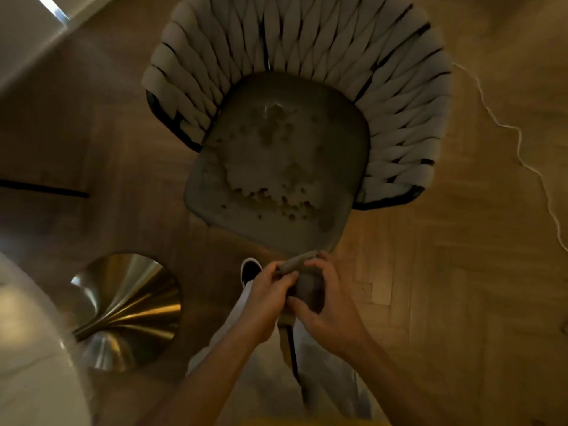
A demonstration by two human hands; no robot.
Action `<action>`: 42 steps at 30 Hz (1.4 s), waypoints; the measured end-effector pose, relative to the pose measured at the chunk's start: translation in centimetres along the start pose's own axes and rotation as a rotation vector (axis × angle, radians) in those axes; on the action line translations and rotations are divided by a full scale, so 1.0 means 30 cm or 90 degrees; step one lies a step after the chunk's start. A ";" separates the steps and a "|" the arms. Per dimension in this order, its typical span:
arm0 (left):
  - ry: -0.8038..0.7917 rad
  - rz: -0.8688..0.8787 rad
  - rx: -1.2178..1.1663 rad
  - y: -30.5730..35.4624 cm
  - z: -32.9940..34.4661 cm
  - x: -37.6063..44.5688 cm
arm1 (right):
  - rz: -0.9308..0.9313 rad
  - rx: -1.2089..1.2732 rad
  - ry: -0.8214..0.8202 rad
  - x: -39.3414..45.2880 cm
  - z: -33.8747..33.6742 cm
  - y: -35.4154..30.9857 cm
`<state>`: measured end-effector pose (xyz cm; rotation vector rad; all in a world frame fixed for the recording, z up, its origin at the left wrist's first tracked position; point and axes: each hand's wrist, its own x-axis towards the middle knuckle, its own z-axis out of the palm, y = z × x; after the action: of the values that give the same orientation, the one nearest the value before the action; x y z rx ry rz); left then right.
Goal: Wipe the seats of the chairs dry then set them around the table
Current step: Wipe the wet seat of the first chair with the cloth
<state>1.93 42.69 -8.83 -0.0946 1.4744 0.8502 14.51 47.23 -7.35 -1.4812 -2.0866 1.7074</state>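
Observation:
A chair [307, 50] with a woven pale backrest stands in front of me. Its grey seat [246, 167] carries many water drops and puddles across the middle and front. Just below the seat's front edge I hold a folded brownish cloth [309, 287] in both hands. My left hand [266, 299] pinches the cloth's upper left edge. My right hand [332, 305] grips it from the right, fingers curled over the top and thumb underneath. The cloth is not touching the seat.
The table's white top [27, 348] fills the lower left corner, with its shiny brass cone base [129, 312] on the wooden parquet floor [461, 287]. A white cable [519, 146] snakes over the floor at the right. My legs and one shoe [250, 269] are below the hands.

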 end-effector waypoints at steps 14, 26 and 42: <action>-0.021 -0.093 -0.333 -0.199 0.107 0.428 | -0.044 0.083 0.040 0.317 0.056 0.526; 0.425 0.074 -0.172 -0.265 0.085 0.647 | -0.346 -0.400 0.044 0.468 0.099 0.789; 0.473 0.133 -0.103 -0.285 0.049 0.742 | -0.085 -0.208 0.353 0.665 -0.137 0.831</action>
<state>4.94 47.17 -32.09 -0.4188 2.1281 1.1769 21.59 61.97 -35.07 -1.6069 -2.1345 0.8026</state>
